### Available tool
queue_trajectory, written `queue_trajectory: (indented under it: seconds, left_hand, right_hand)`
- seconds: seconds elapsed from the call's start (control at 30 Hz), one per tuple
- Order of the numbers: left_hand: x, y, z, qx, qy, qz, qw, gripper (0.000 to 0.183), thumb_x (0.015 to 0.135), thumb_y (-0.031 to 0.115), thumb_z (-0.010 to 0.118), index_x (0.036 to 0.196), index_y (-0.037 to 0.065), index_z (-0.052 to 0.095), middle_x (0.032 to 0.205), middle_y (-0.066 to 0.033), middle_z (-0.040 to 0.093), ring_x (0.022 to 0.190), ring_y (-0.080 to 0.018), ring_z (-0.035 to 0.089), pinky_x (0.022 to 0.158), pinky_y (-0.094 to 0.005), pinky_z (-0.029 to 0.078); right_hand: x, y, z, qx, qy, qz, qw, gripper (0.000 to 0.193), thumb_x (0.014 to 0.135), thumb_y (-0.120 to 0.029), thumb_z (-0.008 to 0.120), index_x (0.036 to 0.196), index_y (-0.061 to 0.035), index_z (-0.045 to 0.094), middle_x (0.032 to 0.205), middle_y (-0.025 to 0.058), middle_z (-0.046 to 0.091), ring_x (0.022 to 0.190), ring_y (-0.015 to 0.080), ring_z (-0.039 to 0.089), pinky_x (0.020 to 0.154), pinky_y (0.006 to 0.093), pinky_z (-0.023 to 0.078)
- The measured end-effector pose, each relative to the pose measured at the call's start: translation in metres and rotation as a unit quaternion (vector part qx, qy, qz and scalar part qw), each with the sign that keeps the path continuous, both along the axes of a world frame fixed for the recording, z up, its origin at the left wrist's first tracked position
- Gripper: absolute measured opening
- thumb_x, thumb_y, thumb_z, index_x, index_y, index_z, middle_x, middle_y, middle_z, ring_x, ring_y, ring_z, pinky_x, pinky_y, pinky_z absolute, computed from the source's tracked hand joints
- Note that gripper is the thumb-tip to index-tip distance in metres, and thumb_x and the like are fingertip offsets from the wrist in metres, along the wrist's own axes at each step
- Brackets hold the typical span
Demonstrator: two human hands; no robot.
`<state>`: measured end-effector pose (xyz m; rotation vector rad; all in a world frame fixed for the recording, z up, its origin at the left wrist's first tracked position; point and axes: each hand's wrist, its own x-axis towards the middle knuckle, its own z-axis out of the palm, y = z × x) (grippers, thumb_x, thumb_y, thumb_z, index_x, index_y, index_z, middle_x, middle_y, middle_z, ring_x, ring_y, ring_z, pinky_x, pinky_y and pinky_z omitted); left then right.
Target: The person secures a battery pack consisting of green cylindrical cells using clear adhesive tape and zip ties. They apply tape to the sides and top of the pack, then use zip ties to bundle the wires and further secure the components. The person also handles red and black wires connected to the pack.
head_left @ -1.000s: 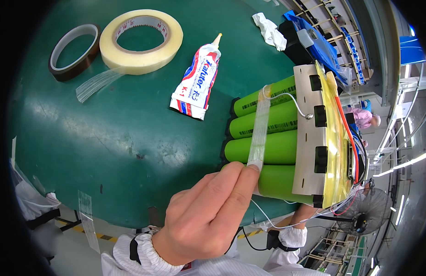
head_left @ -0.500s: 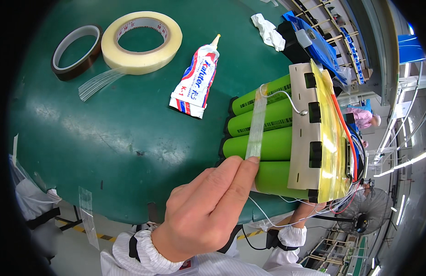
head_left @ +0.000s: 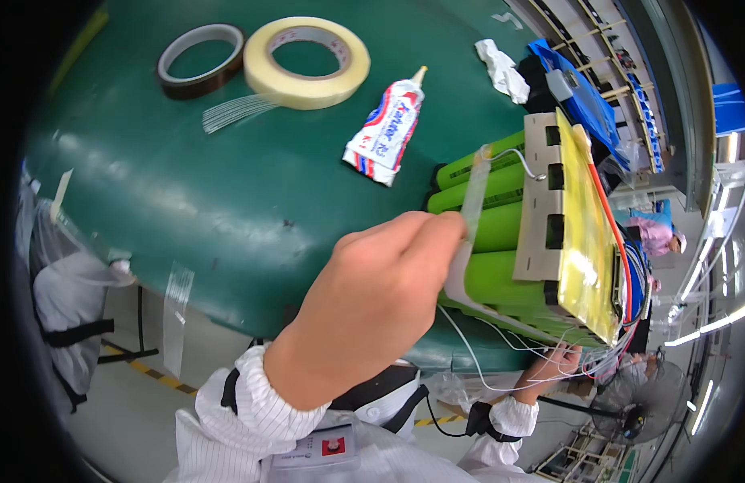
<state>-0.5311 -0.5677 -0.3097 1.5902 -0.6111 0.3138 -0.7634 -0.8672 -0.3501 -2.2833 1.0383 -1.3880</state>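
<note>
A battery pack of green cylindrical cells stands at the right of the table, with a pale card strip and yellow film along its right side. Across the cells runs a clear strip of tape. My left hand is at its near end, fingers closed together on the tape at the pack's near edge; the fingertips are partly hidden. Thin white wires hang below the pack. My right hand is at the pack's near right lower corner, among wires, fingers curled against it and partly hidden.
A clear tape roll and a brown tape roll lie at the far left. Right of them are a glue tube and crumpled tissue. Another tape strip hangs from the table's near edge. A fan stands at right.
The pack has tilted, showing more of its near side. My left hand has moved up and right, bringing the tape's near end over the pack's edge. The view has shifted too.
</note>
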Motion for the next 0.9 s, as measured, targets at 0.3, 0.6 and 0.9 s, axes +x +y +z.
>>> queue_trajectory:
  seconds: [0.3, 0.6, 0.9]
  left_hand:
    - [0.01, 0.003, -0.009, 0.01, -0.147, -0.017, 0.989, 0.021, 0.073, -0.01, 0.065, 0.092, -0.002, 0.061, 0.075, -0.0104, 0.064, 0.062, -0.027, 0.063, 0.055, -0.0332, 0.052]
    - [0.009, 0.005, 0.003, 0.164, -0.235, 0.029, 0.958, 0.02, 0.071, -0.002, 0.064, 0.09, -0.003, 0.06, 0.07, -0.0064, 0.054, 0.057, -0.0188, 0.056, 0.044, -0.0293, 0.045]
    - [0.012, 0.003, -0.004, 0.087, -0.26, 0.058, 0.96, 0.022, 0.071, 0.0, 0.064, 0.092, -0.004, 0.06, 0.076, -0.0078, 0.058, 0.061, -0.0195, 0.058, 0.043, -0.0291, 0.045]
  right_hand:
    - [0.007, 0.012, 0.012, 0.047, -0.033, 0.049, 0.997, 0.021, 0.096, -0.018, 0.055, 0.091, 0.0023, 0.056, 0.084, 0.0119, 0.064, 0.071, 0.0159, 0.055, 0.064, 0.0285, 0.046]
    - [0.011, 0.017, 0.014, 0.022, -0.032, 0.027, 0.999, 0.024, 0.094, -0.018, 0.054, 0.095, 0.0053, 0.058, 0.085, 0.0154, 0.064, 0.073, 0.0206, 0.054, 0.067, 0.0318, 0.046]
    - [-0.002, 0.004, 0.008, 0.068, -0.065, 0.061, 0.994, 0.026, 0.093, -0.021, 0.057, 0.097, 0.0047, 0.058, 0.093, 0.0155, 0.065, 0.077, 0.02, 0.057, 0.07, 0.0321, 0.049]
